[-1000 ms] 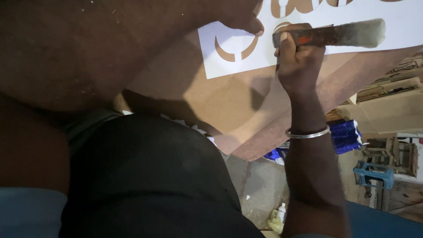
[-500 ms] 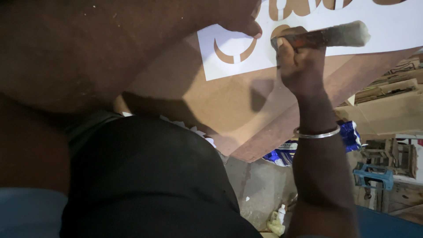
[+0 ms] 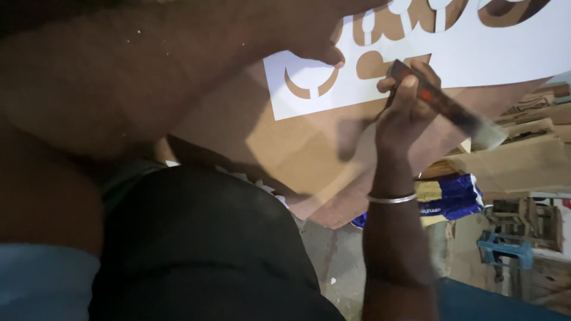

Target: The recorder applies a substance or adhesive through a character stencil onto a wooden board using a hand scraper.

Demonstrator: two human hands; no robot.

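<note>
A white stencil sheet (image 3: 476, 53) with curved cut-outs lies on a brown board (image 3: 285, 142). My left hand (image 3: 315, 41) reaches in from the upper left, and a fingertip presses on the stencil by a round cut-out; most of its fingers are out of view. My right hand (image 3: 404, 110) grips a paintbrush (image 3: 446, 107) with a dark handle. The brush tilts down to the right, and its pale bristles (image 3: 489, 135) hang past the board's edge. A metal bangle (image 3: 391, 199) circles my right wrist.
My dark-clothed lap (image 3: 202, 249) fills the lower middle. Under the board's edge lies a blue and yellow sack (image 3: 452, 199). Stacked wooden pieces (image 3: 535, 125) and a small blue stand (image 3: 505, 249) are at the right, on a grey floor (image 3: 333, 261).
The brush has swung from lying level across the stencil to tilting down to the right, bristles off the sheet. My right hand turned with it. My left hand stayed on the stencil.
</note>
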